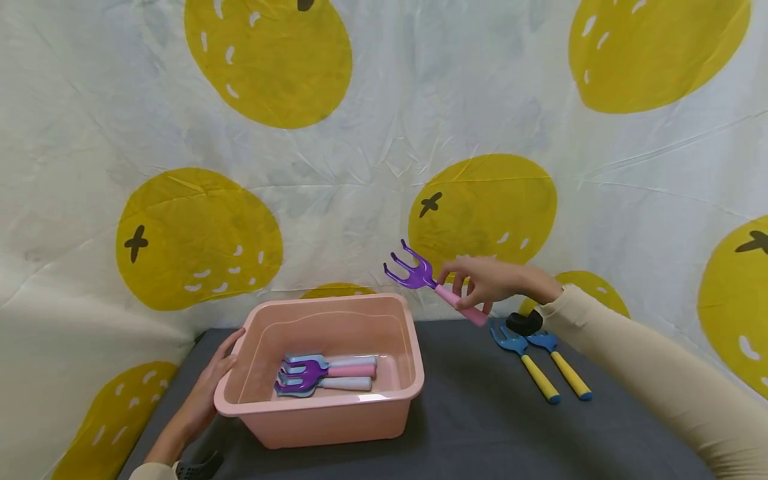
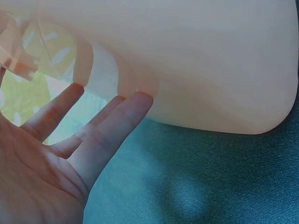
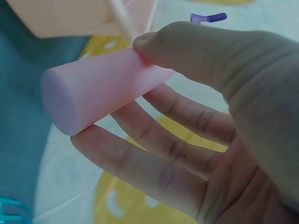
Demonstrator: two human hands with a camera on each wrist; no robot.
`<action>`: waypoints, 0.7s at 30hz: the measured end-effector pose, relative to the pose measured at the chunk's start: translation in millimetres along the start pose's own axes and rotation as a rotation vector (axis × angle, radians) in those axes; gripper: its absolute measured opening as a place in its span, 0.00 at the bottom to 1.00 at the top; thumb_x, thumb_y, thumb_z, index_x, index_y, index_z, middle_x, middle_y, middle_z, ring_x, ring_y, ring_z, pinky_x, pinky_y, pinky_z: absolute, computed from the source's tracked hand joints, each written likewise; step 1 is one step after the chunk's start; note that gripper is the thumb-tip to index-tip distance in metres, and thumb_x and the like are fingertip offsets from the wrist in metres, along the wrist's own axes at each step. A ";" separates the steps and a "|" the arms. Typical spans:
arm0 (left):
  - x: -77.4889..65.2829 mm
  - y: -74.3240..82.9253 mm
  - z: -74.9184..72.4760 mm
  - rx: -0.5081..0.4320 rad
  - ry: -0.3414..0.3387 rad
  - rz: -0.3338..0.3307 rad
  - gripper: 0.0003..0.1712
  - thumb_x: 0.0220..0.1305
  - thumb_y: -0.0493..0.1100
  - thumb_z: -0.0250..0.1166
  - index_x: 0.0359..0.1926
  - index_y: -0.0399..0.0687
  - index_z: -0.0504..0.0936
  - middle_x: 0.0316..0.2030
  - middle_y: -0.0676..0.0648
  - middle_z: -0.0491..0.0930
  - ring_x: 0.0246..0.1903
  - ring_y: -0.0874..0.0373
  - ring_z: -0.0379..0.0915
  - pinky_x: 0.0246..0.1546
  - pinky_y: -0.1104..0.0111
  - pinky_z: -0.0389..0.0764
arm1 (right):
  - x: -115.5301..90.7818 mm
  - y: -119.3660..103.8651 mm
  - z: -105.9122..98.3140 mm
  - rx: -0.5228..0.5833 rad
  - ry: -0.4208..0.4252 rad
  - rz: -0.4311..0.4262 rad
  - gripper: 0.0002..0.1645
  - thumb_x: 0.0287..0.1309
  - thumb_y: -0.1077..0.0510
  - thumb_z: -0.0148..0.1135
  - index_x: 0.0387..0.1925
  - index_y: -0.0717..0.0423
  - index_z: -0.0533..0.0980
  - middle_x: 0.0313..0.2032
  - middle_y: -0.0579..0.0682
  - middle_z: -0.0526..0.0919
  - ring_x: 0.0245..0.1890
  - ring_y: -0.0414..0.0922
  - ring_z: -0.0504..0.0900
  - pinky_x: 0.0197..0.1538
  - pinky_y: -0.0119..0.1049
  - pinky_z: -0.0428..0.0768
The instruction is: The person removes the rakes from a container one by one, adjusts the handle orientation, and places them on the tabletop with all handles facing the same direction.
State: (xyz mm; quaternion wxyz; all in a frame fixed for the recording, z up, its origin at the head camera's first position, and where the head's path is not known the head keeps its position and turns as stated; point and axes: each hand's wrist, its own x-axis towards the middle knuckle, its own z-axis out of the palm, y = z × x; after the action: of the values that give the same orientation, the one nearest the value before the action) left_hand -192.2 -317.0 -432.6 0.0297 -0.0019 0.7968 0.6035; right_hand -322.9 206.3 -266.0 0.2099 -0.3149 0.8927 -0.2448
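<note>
My right hand (image 1: 489,280) holds a small purple garden hand fork (image 1: 420,274) by its pink handle (image 3: 100,88), thumb on one side and fingertips on the other. The fork is in the air above and right of a pink plastic tub (image 1: 324,423), its tines pointing up and left. At the tub's left side, my left hand (image 1: 207,387) touches the outer wall with straight fingers (image 2: 110,130). Inside the tub lie another purple fork with a pink handle (image 1: 354,371) and blue forks with pale handles (image 1: 348,383), partly overlapping.
Two blue forks with yellow handles (image 1: 542,380) lie on the dark grey tabletop (image 1: 480,427), beneath the right forearm. A white cloth with large yellow fruit prints (image 1: 360,227) hangs behind the table.
</note>
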 end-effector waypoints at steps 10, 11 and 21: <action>-0.8 0.5 1.4 -0.005 -0.009 -0.018 0.38 0.80 0.63 0.42 0.82 0.65 0.40 0.81 0.38 0.36 0.74 0.34 0.49 0.69 0.36 0.61 | -23.6 75.4 35.8 0.184 0.062 0.008 0.26 0.64 0.63 0.70 0.61 0.55 0.72 0.41 0.57 0.82 0.29 0.51 0.87 0.27 0.50 0.87; -0.8 0.6 1.6 -0.004 -0.007 -0.018 0.38 0.80 0.63 0.42 0.82 0.65 0.40 0.81 0.38 0.36 0.74 0.34 0.49 0.69 0.36 0.61 | -25.8 81.9 39.8 0.201 0.066 -0.001 0.26 0.64 0.63 0.70 0.61 0.56 0.72 0.40 0.58 0.81 0.29 0.51 0.87 0.27 0.50 0.87; 1.5 -2.4 1.2 0.000 -0.002 0.032 0.37 0.81 0.61 0.41 0.83 0.63 0.41 0.81 0.38 0.35 0.74 0.33 0.47 0.68 0.35 0.59 | -39.6 129.4 81.2 0.327 0.096 0.008 0.25 0.65 0.64 0.68 0.60 0.62 0.70 0.38 0.59 0.78 0.30 0.53 0.85 0.26 0.51 0.87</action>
State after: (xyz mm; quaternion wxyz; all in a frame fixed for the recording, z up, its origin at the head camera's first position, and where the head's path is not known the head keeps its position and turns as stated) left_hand -193.5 -316.5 -435.3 0.0207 0.0116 0.7967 0.6039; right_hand -311.1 296.1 -395.2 0.2164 -0.2608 0.8512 -0.4008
